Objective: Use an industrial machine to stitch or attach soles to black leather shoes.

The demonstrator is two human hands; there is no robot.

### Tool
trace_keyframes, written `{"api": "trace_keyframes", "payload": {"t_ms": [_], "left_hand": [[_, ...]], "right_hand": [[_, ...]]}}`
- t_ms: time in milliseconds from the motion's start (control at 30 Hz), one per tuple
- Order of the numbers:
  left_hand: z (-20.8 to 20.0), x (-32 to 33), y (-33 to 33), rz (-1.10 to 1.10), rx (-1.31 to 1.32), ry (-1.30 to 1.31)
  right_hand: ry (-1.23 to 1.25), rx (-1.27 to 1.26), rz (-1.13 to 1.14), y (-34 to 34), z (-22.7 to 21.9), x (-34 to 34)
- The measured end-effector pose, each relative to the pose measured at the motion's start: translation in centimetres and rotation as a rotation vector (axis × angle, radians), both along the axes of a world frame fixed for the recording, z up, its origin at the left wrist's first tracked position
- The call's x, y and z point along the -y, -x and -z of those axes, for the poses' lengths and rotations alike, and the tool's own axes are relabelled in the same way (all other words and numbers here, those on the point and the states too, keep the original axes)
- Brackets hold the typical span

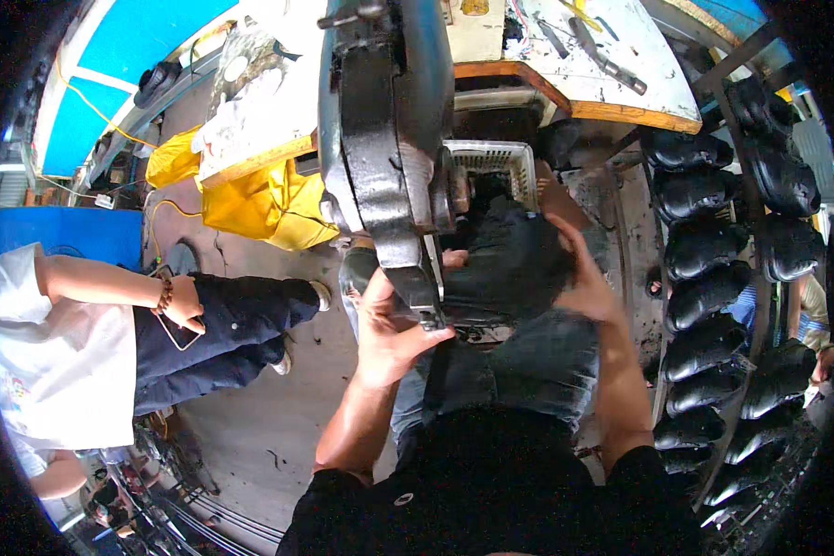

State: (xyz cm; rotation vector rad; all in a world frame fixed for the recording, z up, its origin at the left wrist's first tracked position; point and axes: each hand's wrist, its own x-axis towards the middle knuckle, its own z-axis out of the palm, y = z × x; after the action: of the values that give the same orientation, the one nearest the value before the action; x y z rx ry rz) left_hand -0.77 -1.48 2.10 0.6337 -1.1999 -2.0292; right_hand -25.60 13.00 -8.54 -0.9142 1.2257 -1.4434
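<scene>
A black machine head (371,139) with a narrow lower end stands in front of me at the middle. My left hand (385,343) is around this lower end, its thumb stretched out to the right beneath the tip. Most of its fingers are hidden behind the machine, so its grip cannot be told. Right of the machine lies a dark, soft-looking piece (514,264), whose kind I cannot make out. My right hand (588,278) is curved along the right side of this piece, thumb and fingers apart. Whether it presses on the piece is unclear.
A white plastic basket (533,176) holds dark things beyond the hands. Tools lie on the white worktable (653,56). Black shoes (704,246) fill a rack on the right. At left stands another person (65,352) holding a phone, near a yellow cloth (264,208).
</scene>
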Motion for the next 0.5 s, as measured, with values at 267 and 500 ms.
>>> {"api": "trace_keyframes", "payload": {"t_ms": [267,500], "left_hand": [[1.0,0.2,0.4,0.049,-0.16,0.042],[1.7,-0.2,-0.3,-0.017,-0.237,-0.074]], "right_hand": [[-0.095,-0.303,0.127,4.2,-4.3,-2.5],[-0.046,-0.528,0.227,5.8,-11.6,-2.3]]}}
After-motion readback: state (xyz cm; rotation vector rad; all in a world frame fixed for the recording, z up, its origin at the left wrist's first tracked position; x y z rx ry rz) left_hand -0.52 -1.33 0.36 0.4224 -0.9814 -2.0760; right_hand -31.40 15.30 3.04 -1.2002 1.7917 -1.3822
